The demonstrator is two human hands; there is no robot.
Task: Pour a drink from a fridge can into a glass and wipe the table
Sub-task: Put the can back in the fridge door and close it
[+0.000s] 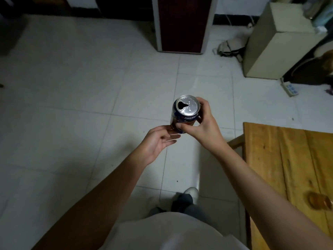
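Pale grey-white floor tiles with thin dark grout lines underfoot, dimly lit, taking up most of the head view. Against the far wall, a tall appliance with a dark red front and light grey frame, standing on the tiles; whether fridge or cabinet, cannot tell. To its right, a crumpled pale bag on the floor, then a cream-coloured box-shaped unit with clutter on top, blurred. Near its foot, a white power strip lying on the tiles.

Low on the right, a yellow-brown wooden table, planks worn and stained, with a glass of amber drink standing near the right frame edge, smeared by blur.

Held out over the floor, well apart from the table: a dark blue can, upright, silver lid showing an open dark mouth and droplets. Right hand wrapped round the can, thumb on the near side and fingers curled round the far side. Left hand just beside and below, palm up, fingers straight and relaxed, holding nothing; fingertips close to the can's lower edge, contact not clear.

At the bottom, a white shirt front, dark trouser legs and a white shoe on the tiles.
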